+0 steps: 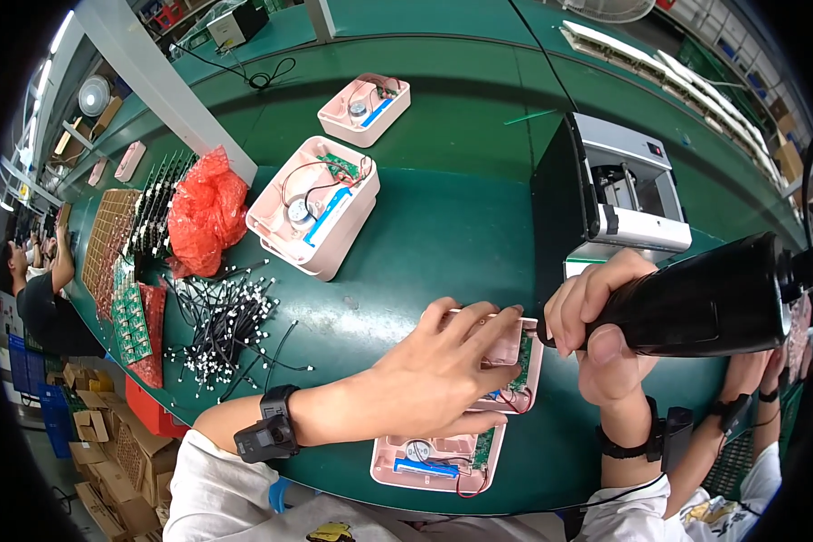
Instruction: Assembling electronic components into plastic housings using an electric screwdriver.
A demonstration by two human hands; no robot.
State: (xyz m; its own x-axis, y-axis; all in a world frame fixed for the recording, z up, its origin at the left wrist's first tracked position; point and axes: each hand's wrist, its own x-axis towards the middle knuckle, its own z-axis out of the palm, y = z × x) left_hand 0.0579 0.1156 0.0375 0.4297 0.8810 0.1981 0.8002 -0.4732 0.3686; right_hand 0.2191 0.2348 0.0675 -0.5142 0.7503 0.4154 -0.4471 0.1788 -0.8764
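Observation:
My right hand [605, 334] is wrapped round a black electric screwdriver [709, 298]. The tool lies nearly level, and its narrow end meets the right side of a pink plastic case [535, 361]. With curled fingers, my left hand [447, 361] grips that case and a smaller pink piece [504, 348] on it; part of both is hidden under the hand. Green board and red wires show at the case's lower edge. Nearer to me, another open pink case [388, 471] holds a blue battery [426, 468], a green board and wires, just below my left hand.
Stacked pink cases [339, 244] stand ahead, another pink case [361, 134] beyond. Black cables [221, 316], a red bag [208, 217] and circuit boards [134, 330] lie left. A black-and-silver machine [565, 199] stands at right; a co-worker's arm [741, 379] is beside me.

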